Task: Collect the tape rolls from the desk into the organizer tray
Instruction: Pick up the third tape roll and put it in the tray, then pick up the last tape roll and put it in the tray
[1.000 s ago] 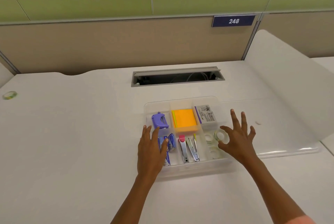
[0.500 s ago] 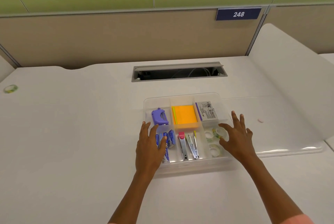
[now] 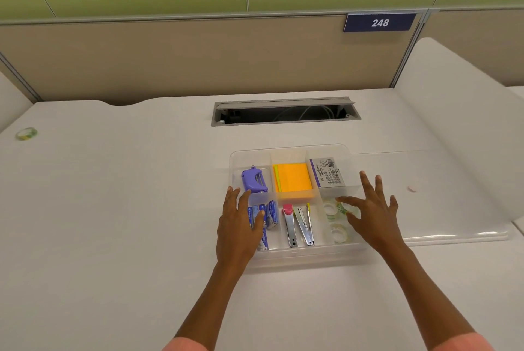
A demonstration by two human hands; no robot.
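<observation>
A clear organizer tray (image 3: 295, 258) sits on the white desk in front of me. Its front right compartment holds clear tape rolls (image 3: 338, 233), one of them with green print (image 3: 341, 208). My right hand (image 3: 371, 209) hovers over that compartment with fingers spread, thumb and forefinger right by the green-printed roll. My left hand (image 3: 238, 223) rests flat on the tray's front left corner, over the batteries. One more tape roll (image 3: 26, 133), greenish, lies far off at the desk's left edge.
The tray also holds a purple tool (image 3: 253, 179), orange sticky notes (image 3: 293, 179), a staple box (image 3: 329, 172), a stapler and staple remover (image 3: 297, 224). A cable slot (image 3: 283, 112) opens behind the tray. A clear desk mat (image 3: 453, 209) lies right.
My right hand has lowered over the right front compartment and the roll it carried now lies among the others. The left hand stays on the tray's corner.
</observation>
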